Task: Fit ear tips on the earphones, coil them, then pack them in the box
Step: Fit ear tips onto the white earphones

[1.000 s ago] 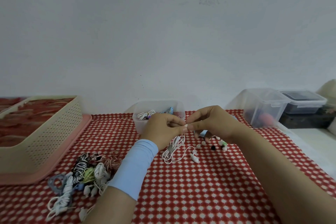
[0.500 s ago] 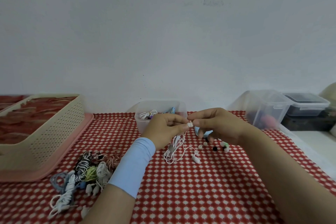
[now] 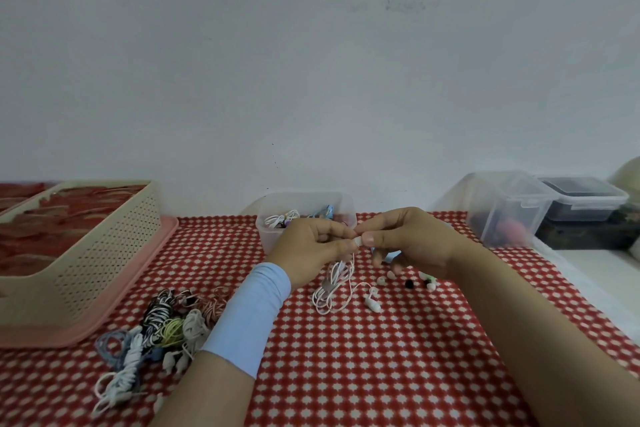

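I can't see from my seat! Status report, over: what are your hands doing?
Left hand and right hand both pinching one white earbud. Its cable hangs to the cloth. Nothing blocking the box behind.

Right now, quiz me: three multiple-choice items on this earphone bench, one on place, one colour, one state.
1. The pile of coiled earphones lies: A) on the cloth, left of the blue sleeve; B) in a drawer; C) on a shelf.
2. The dangling cable is: A) black; B) white; C) green.
3. The left hand and right hand are: A) flat on the cloth; B) pinching one earbud between them; C) apart, holding nothing.
Answers: A, it lies beside that sleeve; B, its loops are white; B, fingertips of both meet on it.
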`<control>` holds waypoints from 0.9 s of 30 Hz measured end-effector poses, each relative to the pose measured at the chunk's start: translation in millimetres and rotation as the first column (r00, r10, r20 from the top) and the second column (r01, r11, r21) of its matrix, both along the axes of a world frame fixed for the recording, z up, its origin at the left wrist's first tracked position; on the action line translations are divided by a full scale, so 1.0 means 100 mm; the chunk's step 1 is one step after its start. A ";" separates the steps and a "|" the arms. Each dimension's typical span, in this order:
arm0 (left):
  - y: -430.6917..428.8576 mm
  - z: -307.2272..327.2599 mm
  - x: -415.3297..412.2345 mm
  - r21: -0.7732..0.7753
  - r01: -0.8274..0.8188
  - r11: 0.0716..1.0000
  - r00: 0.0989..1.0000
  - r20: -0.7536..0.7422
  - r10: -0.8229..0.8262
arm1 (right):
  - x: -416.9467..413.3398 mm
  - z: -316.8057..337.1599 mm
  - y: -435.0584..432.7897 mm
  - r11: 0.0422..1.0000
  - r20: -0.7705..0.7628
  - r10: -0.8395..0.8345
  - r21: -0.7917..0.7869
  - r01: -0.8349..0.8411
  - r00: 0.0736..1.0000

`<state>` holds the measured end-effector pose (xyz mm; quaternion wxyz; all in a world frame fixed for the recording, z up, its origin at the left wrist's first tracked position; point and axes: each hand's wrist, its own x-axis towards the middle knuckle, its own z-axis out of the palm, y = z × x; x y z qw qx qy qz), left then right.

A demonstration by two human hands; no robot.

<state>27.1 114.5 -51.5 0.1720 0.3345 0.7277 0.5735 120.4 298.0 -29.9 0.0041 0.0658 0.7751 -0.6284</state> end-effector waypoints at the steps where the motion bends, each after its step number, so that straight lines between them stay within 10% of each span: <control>1: 0.00 0.00 0.00 0.012 0.011 1.000 1.000 0.017 -0.011 | -0.01 -0.01 -0.01 1.000 0.001 -0.006 -0.021 0.006 1.000; 27: -0.04 0.07 0.02 -0.017 -0.052 0.998 0.989 -0.138 0.050 | 0.00 0.06 -0.04 0.977 -0.021 -0.076 0.200 0.078 0.997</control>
